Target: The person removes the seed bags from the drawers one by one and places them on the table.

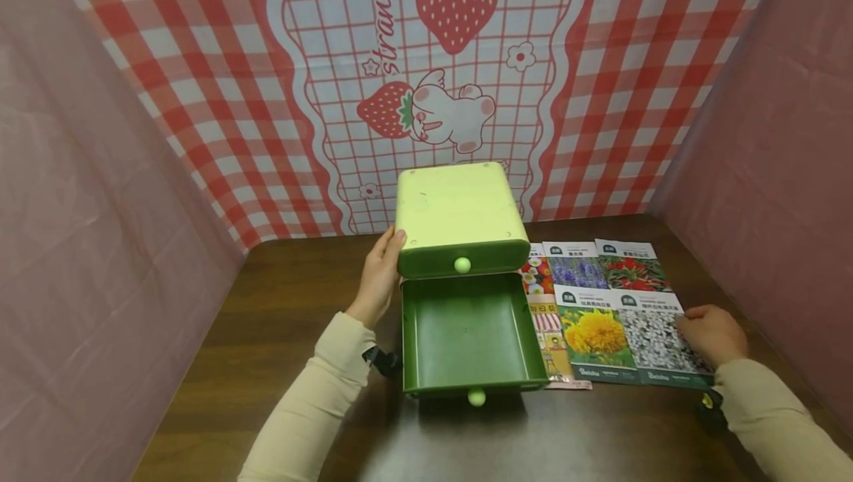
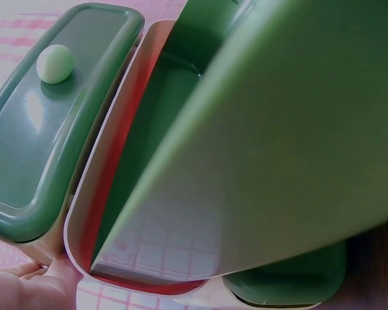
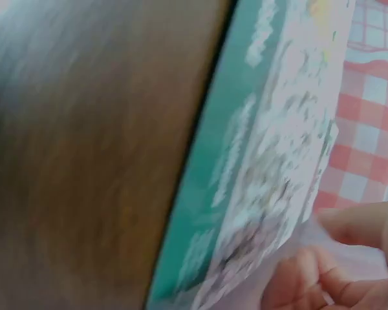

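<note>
A cabinet with a pale yellow top and green drawers stands mid-table. Its upper drawer is closed. Below that, a green drawer is pulled out, with nothing visible inside. My left hand rests against the cabinet's left side; in the left wrist view the hand shows near the lower corner. At the right, my right hand pinches the edge of a seed packet with white flowers. The right wrist view shows the thumb and fingers at that blurred packet.
More seed packets lie right of the cabinet: yellow-flower, purple-flower, red-flower, and a partly covered pink one. A red checked cloth hangs behind the brown table, with pink curtains on both sides.
</note>
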Available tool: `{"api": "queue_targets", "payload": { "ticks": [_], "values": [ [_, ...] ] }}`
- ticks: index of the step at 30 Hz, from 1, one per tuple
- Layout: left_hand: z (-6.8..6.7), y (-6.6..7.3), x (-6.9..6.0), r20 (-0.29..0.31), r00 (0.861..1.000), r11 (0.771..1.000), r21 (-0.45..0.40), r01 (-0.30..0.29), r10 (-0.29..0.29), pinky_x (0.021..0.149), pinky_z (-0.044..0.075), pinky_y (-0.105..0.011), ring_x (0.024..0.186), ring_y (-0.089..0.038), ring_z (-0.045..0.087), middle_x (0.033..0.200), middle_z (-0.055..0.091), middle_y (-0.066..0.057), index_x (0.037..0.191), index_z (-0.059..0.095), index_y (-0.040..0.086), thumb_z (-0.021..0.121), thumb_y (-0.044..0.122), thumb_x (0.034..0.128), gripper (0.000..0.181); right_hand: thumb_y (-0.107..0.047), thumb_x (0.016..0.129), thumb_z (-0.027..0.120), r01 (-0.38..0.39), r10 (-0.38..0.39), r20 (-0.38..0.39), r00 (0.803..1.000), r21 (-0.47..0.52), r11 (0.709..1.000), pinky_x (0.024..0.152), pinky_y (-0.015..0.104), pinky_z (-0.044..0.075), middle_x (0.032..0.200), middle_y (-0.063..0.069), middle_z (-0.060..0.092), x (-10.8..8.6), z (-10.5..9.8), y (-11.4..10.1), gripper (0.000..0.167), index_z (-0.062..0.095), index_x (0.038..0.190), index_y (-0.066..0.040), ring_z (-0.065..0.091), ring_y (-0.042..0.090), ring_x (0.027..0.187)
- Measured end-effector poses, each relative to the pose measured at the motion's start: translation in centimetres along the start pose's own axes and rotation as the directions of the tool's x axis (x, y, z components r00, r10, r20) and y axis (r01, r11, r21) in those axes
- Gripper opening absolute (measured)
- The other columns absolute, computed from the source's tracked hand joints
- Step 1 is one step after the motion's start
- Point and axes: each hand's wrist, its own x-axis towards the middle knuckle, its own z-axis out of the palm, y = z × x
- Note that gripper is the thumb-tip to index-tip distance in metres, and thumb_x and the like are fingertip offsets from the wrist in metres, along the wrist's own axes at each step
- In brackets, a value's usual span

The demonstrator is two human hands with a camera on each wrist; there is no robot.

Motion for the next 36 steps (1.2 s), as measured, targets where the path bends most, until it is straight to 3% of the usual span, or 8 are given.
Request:
{"api": "queue_targets", "payload": {
  "ticks": [4, 8, 11, 16, 24, 31, 36],
  "values": [
    [0.1, -0.1, -0.1, -0.008, 1.000, 1.000, -0.006, -0.008, 0.008, 0.112, 0.041, -0.045, 0.134, -0.028, 0.047, 0.159, 0.031, -0.008, 0.156, 0.025, 0.018, 0.047, 0.047, 0.1017, 0.065, -0.032, 0.100, 0.044, 0.095, -0.088, -0.070, 0.994, 0.098, 0.991, 0.065, 0.042, 0.048, 0.117, 0.036, 0.054, -0.6, 0.4, -1.5, 0.053, 0.051, 0.124, 0.015, 0.057, 0.042, 0.092],
    [0.1, -0.1, -0.2, -0.009, 1.000, 1.000, -0.009, -0.020, 0.020, 0.113, 0.041, -0.045, 0.135, -0.027, 0.047, 0.158, 0.032, -0.007, 0.156, 0.027, 0.019, 0.048, 0.048, 0.1008, 0.066, -0.032, 0.103, 0.041, 0.186, -0.172, -0.092, 0.981, 0.177, 0.966, 0.057, 0.029, 0.048, 0.110, 0.032, 0.060, -1.6, 0.8, -3.8, 0.053, 0.053, 0.124, 0.015, 0.060, 0.024, 0.078],
    [0.2, 0.0, -0.2, -0.008, 1.000, 1.000, -0.009, -0.023, 0.023, 0.113, 0.040, -0.045, 0.135, -0.027, 0.046, 0.158, 0.032, -0.007, 0.156, 0.027, 0.019, 0.047, 0.048, 0.1011, 0.065, -0.035, 0.104, 0.040, 0.233, -0.223, -0.066, 0.973, 0.242, 0.942, 0.058, 0.028, 0.052, 0.109, 0.030, 0.062, -2.7, 1.0, -5.7, 0.053, 0.054, 0.125, 0.012, 0.061, 0.017, 0.074],
    [0.2, 0.0, -0.3, -0.010, 1.000, 1.000, -0.002, -0.020, 0.020, 0.113, 0.040, -0.045, 0.137, -0.027, 0.045, 0.159, 0.030, -0.007, 0.156, 0.026, 0.019, 0.047, 0.048, 0.1011, 0.065, -0.040, 0.105, 0.040, 0.331, -0.342, -0.019, 0.940, 0.306, 0.893, 0.067, 0.029, 0.058, 0.112, 0.029, 0.062, -4.9, 1.3, -9.0, 0.056, 0.052, 0.130, 0.009, 0.062, 0.009, 0.076],
    [0.1, -0.1, -0.2, -0.017, 0.999, 0.999, 0.016, -0.032, 0.032, 0.114, 0.039, -0.044, 0.139, -0.026, 0.042, 0.159, 0.031, -0.007, 0.155, 0.028, 0.019, 0.047, 0.050, 0.1003, 0.066, -0.035, 0.104, 0.046, 0.434, -0.496, 0.070, 0.866, 0.390, 0.812, 0.074, 0.026, 0.059, 0.120, 0.023, 0.062, -9.8, 2.1, -14.1, 0.045, 0.054, 0.130, 0.001, 0.062, 0.001, 0.087],
    [0.1, 0.0, -0.2, -0.031, 0.999, 0.999, 0.002, -0.032, 0.032, 0.112, 0.042, -0.044, 0.134, -0.027, 0.048, 0.157, 0.035, -0.008, 0.155, 0.030, 0.018, 0.048, 0.049, 0.1005, 0.065, -0.021, 0.102, 0.054, 0.499, -0.624, 0.084, 0.777, 0.522, 0.691, 0.067, 0.028, 0.058, 0.108, 0.023, 0.067, -13.6, 3.3, -16.7, 0.031, 0.060, 0.119, 0.004, 0.065, 0.009, 0.081],
    [0.2, 0.0, -0.2, -0.026, 0.999, 1.000, -0.002, -0.027, 0.026, 0.114, 0.039, -0.043, 0.137, -0.028, 0.044, 0.159, 0.030, -0.009, 0.156, 0.027, 0.016, 0.047, 0.047, 0.1014, 0.065, -0.019, 0.101, 0.054, 0.477, -0.667, 0.159, 0.728, 0.581, 0.659, 0.067, 0.030, 0.058, 0.104, 0.024, 0.065, -15.5, 4.4, -17.5, 0.031, 0.058, 0.118, 0.006, 0.066, 0.013, 0.081]
  ]
}}
